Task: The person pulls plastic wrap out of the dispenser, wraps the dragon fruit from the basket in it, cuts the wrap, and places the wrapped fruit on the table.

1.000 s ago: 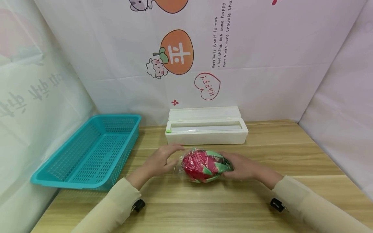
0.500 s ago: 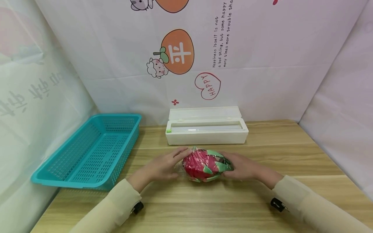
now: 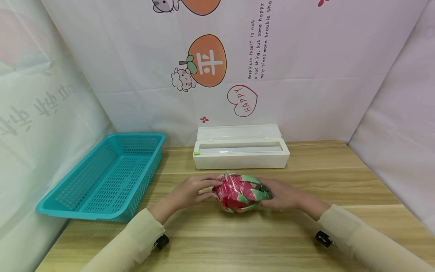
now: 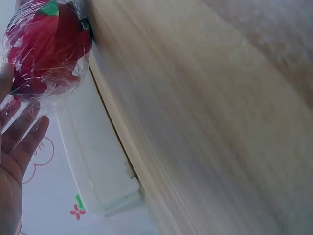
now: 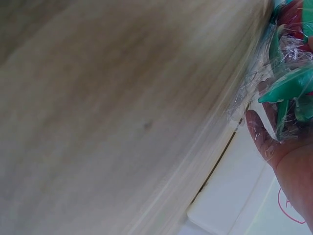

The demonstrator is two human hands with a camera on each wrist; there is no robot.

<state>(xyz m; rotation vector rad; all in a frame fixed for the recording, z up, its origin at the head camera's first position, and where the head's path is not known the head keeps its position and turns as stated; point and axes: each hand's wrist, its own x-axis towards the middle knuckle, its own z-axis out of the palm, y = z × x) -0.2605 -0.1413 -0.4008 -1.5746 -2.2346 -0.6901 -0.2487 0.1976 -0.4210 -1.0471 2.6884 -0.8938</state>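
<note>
A red dragon fruit with green scales, wrapped in clear cling film, rests on the wooden table in the head view. My right hand holds its green-tipped end, fingers and thumb around it; some fingers are hidden behind the fruit. At the other end, my left hand touches the wrapped fruit with fairly straight fingers. The left wrist view shows those fingers spread beside the film-covered dragon fruit. Loose film stands out near the right hand in the right wrist view.
Behind the fruit stands a white cling film dispenser, lid up, with a green slider on its front. A turquoise perforated basket sits at the left. White printed sheets line the back and sides of the wooden table.
My left hand has moved slightly right, from beside the fruit's end to touching it. Loose film at that end now lies closer to the fruit. My right hand has stayed in place.
</note>
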